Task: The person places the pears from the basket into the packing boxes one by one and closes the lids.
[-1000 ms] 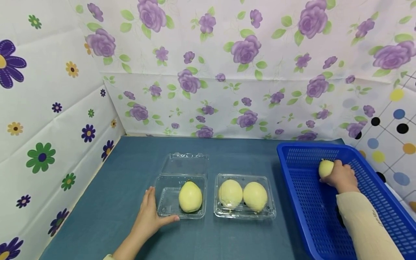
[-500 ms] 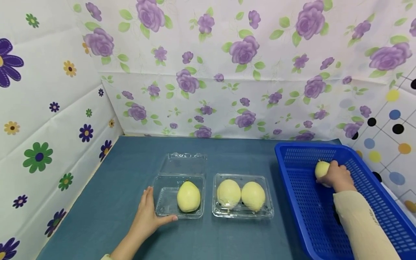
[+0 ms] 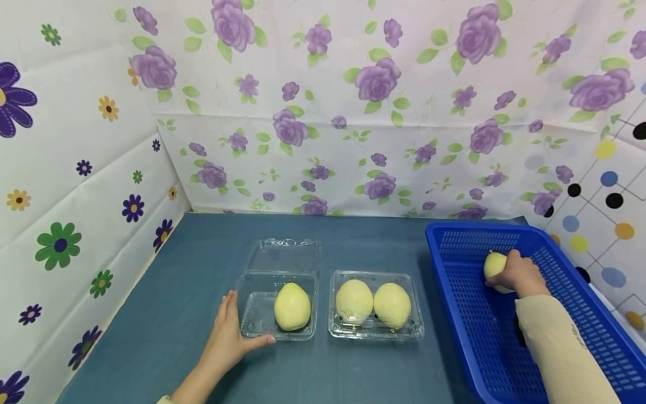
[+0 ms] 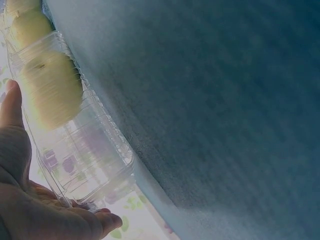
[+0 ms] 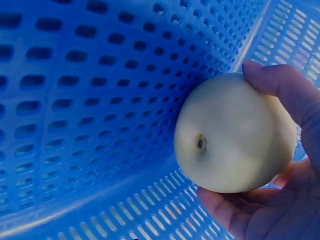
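Observation:
In the head view my right hand (image 3: 522, 275) grips a pale yellow pear (image 3: 495, 265) inside the blue plastic basket (image 3: 450, 306). The right wrist view shows thumb and fingers curled round opposite sides of the pear (image 5: 230, 135), close to the basket's slotted floor. My left hand (image 3: 224, 336) lies at the left front of a clear clamshell box (image 3: 258, 314), fingers straight along its side and thumb along its front edge. The box's lid (image 3: 285, 257) is folded back, and one pear (image 3: 292, 306) sits in its right half.
A second clear clamshell box (image 3: 375, 333), lid down, stands between the first box and the basket with two pears (image 3: 354, 301) inside. A dark object (image 3: 520, 331) in the basket is mostly hidden by my right sleeve. Flower-print sheets (image 3: 303, 112) back the blue-green table (image 3: 353, 370).
My right hand has shifted slightly left in the basket with the pear. The left hand stays by the box. The whole head view has drifted a little.

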The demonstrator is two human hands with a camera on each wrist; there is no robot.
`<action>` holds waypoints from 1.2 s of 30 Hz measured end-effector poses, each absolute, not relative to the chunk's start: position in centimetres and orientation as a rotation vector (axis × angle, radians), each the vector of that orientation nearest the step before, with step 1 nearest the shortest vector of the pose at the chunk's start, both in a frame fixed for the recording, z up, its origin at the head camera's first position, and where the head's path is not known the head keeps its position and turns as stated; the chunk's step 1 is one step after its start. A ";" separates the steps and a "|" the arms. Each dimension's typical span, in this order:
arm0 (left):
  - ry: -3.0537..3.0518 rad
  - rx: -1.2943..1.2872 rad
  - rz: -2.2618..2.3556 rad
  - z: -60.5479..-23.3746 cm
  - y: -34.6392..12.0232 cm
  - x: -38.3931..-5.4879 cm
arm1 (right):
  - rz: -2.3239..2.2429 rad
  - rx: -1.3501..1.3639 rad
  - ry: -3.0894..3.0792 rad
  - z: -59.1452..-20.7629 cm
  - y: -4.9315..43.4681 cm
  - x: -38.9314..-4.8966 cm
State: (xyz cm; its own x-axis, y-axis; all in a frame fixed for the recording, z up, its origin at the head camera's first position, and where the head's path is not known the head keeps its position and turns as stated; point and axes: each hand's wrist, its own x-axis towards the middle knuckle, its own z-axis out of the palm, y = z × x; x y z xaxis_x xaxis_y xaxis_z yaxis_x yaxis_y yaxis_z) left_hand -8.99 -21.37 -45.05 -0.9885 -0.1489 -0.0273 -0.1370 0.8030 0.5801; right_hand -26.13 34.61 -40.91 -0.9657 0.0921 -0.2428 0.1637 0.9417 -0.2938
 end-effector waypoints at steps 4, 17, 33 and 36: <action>-2.963 0.231 -0.951 -45.1 -21.4 -9.0 | -0.474 0.151 2.862 -40.8 34.6 -26.2; -2.958 0.233 -0.962 -45.1 -21.5 -8.8 | -0.488 0.088 2.836 -40.0 33.4 -26.3; -2.926 0.219 -1.014 -45.7 -21.5 -9.2 | -0.507 0.049 2.887 -37.8 32.2 -25.6; -2.932 0.245 -1.021 -45.7 -21.7 -9.2 | -0.509 0.062 2.893 -37.5 31.8 -25.6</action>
